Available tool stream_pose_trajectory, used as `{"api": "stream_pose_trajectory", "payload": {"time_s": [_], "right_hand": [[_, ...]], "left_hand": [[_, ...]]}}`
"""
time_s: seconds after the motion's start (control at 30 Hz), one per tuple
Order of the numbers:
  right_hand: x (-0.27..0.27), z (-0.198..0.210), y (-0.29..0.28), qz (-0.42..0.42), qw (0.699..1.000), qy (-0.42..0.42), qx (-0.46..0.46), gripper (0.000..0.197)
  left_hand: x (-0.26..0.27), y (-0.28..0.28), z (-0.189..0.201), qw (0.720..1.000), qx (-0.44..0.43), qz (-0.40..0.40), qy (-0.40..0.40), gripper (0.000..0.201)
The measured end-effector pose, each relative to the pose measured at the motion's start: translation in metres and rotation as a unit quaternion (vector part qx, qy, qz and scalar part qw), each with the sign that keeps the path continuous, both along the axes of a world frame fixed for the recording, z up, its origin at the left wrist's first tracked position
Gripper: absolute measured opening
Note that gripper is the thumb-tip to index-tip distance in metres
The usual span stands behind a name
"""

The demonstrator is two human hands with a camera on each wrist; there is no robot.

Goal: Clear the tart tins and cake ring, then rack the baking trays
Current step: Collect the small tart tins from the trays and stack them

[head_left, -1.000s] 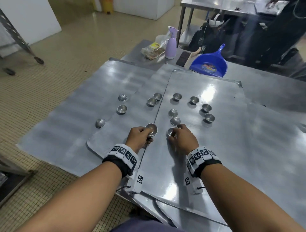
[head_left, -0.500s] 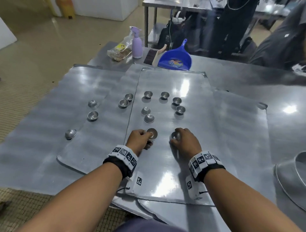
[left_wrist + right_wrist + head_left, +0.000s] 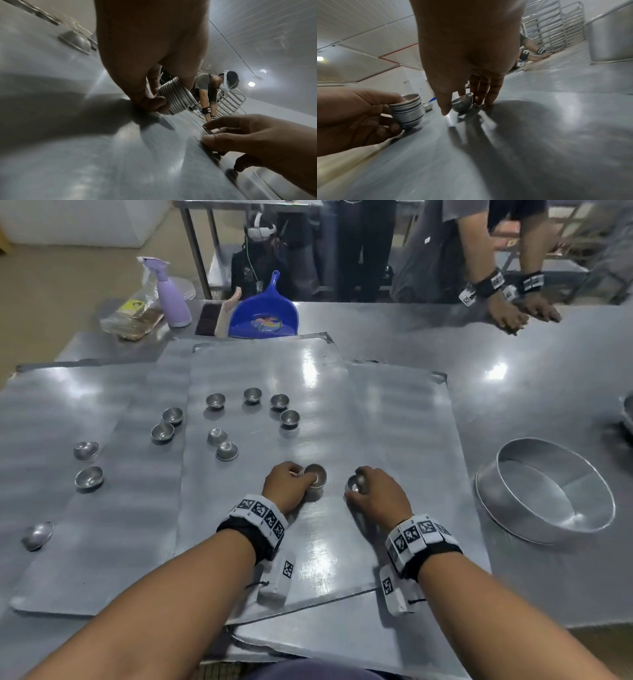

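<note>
My left hand (image 3: 287, 484) grips a nested stack of small metal tart tins (image 3: 315, 474), seen edge-on as ribbed rims (image 3: 176, 96) and from the side (image 3: 407, 109), its base on the top baking tray (image 3: 322, 542). My right hand (image 3: 371, 491) curls over a single tart tin (image 3: 354, 484), fingers and thumb round its bowl (image 3: 463, 102), which rests tilted on the same tray. Several loose tins (image 3: 226, 450) lie farther back and to the left on the overlapping trays. The cake ring (image 3: 548, 491) sits on the table to the right.
A blue dustpan (image 3: 263, 314), a lilac spray bottle (image 3: 171, 296) and a plastic bag (image 3: 133, 318) stand at the table's far edge. Another person's hands (image 3: 513, 314) rest on the far right of the table. A tray rack (image 3: 556, 24) stands behind.
The view has swung right, bringing the cake ring into sight. Both hands have shifted right along the top tray, each still holding its tins.
</note>
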State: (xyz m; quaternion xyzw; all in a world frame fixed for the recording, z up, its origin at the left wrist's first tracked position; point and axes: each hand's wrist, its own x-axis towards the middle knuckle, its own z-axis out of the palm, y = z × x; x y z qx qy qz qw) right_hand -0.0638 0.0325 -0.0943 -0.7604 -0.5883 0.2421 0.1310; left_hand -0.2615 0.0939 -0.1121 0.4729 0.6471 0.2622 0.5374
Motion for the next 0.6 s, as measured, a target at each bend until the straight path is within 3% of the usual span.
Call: {"api": "stream_pose_trajectory", "payload": {"time_s": [0.2, 0.3, 0.6], "right_hand": [[0.016, 0.0, -0.018, -0.027, 1.0, 0.002, -0.006, 0.055], [0.021, 0.001, -0.025, -0.035, 0.999, 0.005, -0.007, 0.057], [0.029, 0.004, -0.036, -0.046, 0.999, 0.008, -0.016, 0.056]], "left_hand": [[0.036, 0.005, 0.007, 1.0, 0.0, -0.014, -0.009, 0.016], [0.049, 0.014, 0.014, 1.0, 0.005, -0.028, 0.005, 0.022], [0.077, 0.036, 0.006, 0.998, 0.014, -0.04, -0.054, 0.032]]}}
